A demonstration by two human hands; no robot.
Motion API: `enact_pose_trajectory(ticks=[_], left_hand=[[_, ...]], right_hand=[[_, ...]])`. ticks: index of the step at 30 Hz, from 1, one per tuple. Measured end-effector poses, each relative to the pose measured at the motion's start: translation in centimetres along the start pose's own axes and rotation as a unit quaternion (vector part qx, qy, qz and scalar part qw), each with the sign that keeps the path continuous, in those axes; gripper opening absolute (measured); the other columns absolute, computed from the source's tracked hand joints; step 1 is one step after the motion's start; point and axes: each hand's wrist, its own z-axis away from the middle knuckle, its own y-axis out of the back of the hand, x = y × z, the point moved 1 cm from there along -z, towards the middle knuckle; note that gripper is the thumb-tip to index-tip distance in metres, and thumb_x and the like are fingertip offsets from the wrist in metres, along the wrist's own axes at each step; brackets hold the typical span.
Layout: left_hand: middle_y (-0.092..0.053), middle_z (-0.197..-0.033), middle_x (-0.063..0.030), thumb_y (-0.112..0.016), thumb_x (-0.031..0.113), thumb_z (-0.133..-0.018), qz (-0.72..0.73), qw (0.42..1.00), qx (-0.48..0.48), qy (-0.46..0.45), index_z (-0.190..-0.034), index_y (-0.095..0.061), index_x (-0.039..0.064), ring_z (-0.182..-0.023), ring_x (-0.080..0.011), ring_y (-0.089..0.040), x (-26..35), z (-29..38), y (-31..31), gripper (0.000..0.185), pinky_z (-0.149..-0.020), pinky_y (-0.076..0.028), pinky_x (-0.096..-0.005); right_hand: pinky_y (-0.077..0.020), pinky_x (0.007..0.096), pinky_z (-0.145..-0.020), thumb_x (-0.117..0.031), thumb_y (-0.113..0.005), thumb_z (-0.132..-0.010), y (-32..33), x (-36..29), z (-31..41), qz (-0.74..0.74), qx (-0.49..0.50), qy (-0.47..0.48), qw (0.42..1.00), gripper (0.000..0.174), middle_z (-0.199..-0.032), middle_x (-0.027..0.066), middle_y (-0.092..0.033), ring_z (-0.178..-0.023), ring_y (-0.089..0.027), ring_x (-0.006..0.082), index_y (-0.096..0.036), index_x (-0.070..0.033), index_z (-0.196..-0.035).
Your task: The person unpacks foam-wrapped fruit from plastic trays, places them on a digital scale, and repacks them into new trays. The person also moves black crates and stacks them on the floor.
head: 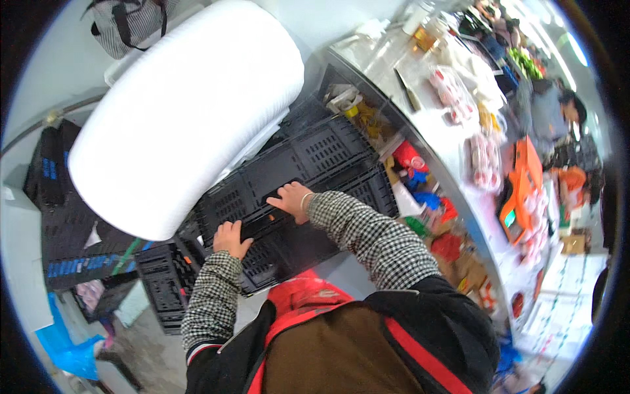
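Note:
Before me lies a black plastic folding crate (275,177), its slotted panels low beside a metal table. My left hand (231,240) rests on the crate's near-left part, fingers over a bar-like edge. Farther right along the same edge, my right hand (294,201) lies with the thumb apart from the fingers; a light band circles that wrist. Whether the fingers grip the edge cannot be told. A big white roll of wrapping material (192,113) stands just beyond the left hand and hides part of the crate.
On the right, a metal table (433,118) bears a knife (408,89), packed goods (485,160) and an orange scale (524,189). Bags and packets fill the shelf beneath. More black crates (162,285) stand at the left. A person (551,111) is beyond the table.

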Motion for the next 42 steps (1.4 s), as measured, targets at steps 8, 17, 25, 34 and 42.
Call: enact_pose_trajectory(ticks=[8,17,25,34,42], left_hand=[[-0.053,-0.116,-0.0156,-0.076,0.012,-0.066,0.061,0.902,0.379,-0.198,-0.11,-0.059,0.002,-0.107,-0.0358,-0.052,7.3,-12.0,2.9,0.047,-0.091,-0.043,-0.047],[-0.051,-0.128,-0.0256,-0.07,0.052,-0.077,0.148,0.988,-0.042,0.029,-0.124,-0.05,-0.008,-0.12,-0.0376,-0.05,15.0,-15.6,-4.6,0.079,-0.1,-0.04,-0.0479],[-0.07,-0.091,-0.0155,-0.069,0.044,-0.081,0.421,0.834,-0.222,-0.278,-0.112,-0.066,0.005,-0.082,-0.0313,-0.068,21.5,-5.1,0.5,0.05,-0.076,-0.052,-0.0366],[-0.042,-0.14,-0.0142,-0.055,0.028,-0.09,-0.024,0.984,-0.106,-0.139,-0.128,-0.051,0.004,-0.132,-0.0276,-0.036,17.6,-10.8,-9.2,0.046,-0.106,-0.032,-0.0494],[-0.06,-0.111,-0.0111,-0.057,0.049,-0.086,-0.149,0.938,-0.215,-0.226,-0.109,-0.067,0.007,-0.114,-0.0253,-0.051,18.6,-13.4,-5.5,0.05,-0.095,-0.038,-0.0432]], right_hand=[[-0.0496,0.0397,-0.076,-0.02,-0.069,-0.073,4.8,14.4,-5.8,0.0,0.308,0.051,0.95,0.026,-0.096,0.0069,-0.059,-0.093,-0.059,0.0239,-0.061,-0.011,-0.096],[-0.0527,0.0385,-0.062,-0.02,-0.062,-0.078,9.2,18.3,-9.8,-0.071,0.449,-0.007,0.891,0.017,-0.083,0.0072,-0.059,-0.076,-0.063,0.0254,-0.059,-0.012,-0.093],[-0.0501,0.0415,-0.081,-0.025,-0.063,-0.076,-1.2,16.7,-2.6,-0.231,0.319,0.098,0.914,0.025,-0.1,0.0092,-0.058,-0.098,-0.059,0.0276,-0.061,-0.011,-0.096],[-0.0535,0.0398,-0.081,-0.034,-0.078,-0.073,-12.8,17.5,-1.8,-0.299,0.006,-0.195,0.934,0.058,-0.114,0.0152,-0.054,-0.103,-0.06,0.0316,-0.051,-0.005,-0.117],[-0.0511,0.0393,-0.082,-0.018,-0.067,-0.082,-10.8,19.2,-4.4,-0.214,0.024,-0.229,0.949,0.051,-0.115,0.0153,-0.049,-0.105,-0.056,0.0303,-0.041,-0.01,-0.125]])
